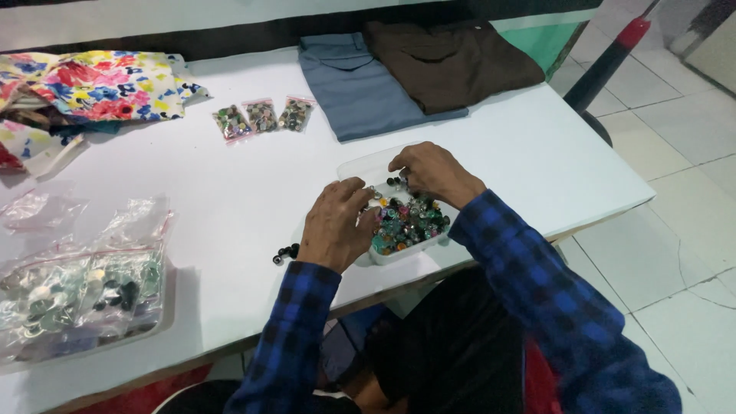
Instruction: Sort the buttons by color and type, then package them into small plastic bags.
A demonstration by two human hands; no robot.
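both hands work in a clear plastic tray [360,165] of mixed buttons [410,218] near the white table [230,199]'s 5 o'clock edge. the left hand [335,224], fingers curled, rests at the tray's 9 o'clock rim; what it grips cannot be told. the right hand [433,172] pinches into the buttons at 12 o'clock.

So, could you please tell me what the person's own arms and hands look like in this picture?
Both arms wear long sleeves in a blue and black check, reaching to the wrists. The left hand and right hand are bare: no gloves, and no rings or watch that can be made out.
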